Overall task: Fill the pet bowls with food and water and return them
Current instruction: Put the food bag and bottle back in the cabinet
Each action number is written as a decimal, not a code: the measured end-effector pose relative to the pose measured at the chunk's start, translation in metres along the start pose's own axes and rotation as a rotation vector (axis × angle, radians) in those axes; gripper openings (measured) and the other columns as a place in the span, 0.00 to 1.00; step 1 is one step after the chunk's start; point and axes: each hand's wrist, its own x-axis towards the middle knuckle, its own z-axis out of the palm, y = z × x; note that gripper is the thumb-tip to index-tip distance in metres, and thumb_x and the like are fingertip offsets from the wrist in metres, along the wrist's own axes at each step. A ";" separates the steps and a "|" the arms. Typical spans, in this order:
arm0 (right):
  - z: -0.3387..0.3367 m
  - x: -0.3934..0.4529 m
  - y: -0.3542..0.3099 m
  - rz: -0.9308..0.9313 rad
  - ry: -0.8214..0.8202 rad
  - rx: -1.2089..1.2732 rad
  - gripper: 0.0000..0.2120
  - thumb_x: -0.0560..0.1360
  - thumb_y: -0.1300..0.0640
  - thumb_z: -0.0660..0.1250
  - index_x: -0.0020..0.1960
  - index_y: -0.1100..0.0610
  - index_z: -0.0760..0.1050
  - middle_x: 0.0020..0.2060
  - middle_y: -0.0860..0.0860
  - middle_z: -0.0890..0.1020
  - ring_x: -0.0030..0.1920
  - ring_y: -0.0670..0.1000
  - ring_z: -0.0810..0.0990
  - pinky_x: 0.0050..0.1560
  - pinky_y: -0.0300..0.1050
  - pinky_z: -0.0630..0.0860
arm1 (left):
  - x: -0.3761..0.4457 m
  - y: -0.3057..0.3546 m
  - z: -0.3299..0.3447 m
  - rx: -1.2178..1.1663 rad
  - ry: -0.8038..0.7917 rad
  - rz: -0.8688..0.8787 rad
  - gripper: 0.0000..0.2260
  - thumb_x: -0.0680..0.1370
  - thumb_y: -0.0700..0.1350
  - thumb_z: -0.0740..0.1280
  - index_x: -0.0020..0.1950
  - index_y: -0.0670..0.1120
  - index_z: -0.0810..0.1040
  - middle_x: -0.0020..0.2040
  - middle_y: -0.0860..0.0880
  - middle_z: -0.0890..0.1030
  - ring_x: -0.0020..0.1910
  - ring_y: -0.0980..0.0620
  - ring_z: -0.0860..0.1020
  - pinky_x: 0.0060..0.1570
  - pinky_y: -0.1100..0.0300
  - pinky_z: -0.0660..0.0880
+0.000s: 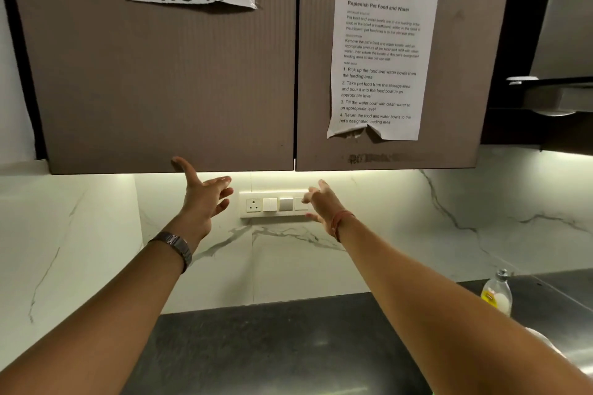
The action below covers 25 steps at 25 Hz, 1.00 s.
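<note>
Hands — left (202, 199), right (321, 202) — spread, empty, below cabinet (167, 90).

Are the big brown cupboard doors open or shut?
Shut. Both brown ribbed cupboard doors lie flat and level, with just a thin dark gap between them. The left hand reaches up, fingers spread.
</note>
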 end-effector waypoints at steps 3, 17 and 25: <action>0.012 0.003 -0.021 0.043 -0.027 0.443 0.31 0.73 0.73 0.51 0.75 0.59 0.60 0.72 0.52 0.67 0.68 0.53 0.67 0.59 0.53 0.72 | -0.010 0.002 0.003 -0.036 0.005 -0.029 0.41 0.80 0.42 0.65 0.75 0.64 0.36 0.56 0.50 0.77 0.52 0.52 0.79 0.45 0.60 0.76; -0.002 -0.050 -0.007 -0.082 0.013 0.649 0.21 0.82 0.42 0.53 0.58 0.54 0.78 0.53 0.50 0.83 0.58 0.52 0.79 0.60 0.52 0.74 | -0.077 0.007 0.111 0.319 -0.186 0.403 0.20 0.79 0.53 0.62 0.71 0.53 0.67 0.72 0.52 0.68 0.65 0.55 0.70 0.56 0.59 0.69; -0.096 -0.146 0.034 -0.249 -0.178 0.474 0.27 0.80 0.37 0.48 0.57 0.49 0.81 0.55 0.52 0.82 0.57 0.54 0.77 0.56 0.53 0.73 | -0.184 0.033 0.184 0.234 -0.117 0.776 0.13 0.80 0.45 0.63 0.60 0.39 0.69 0.42 0.54 0.78 0.40 0.63 0.77 0.32 0.79 0.70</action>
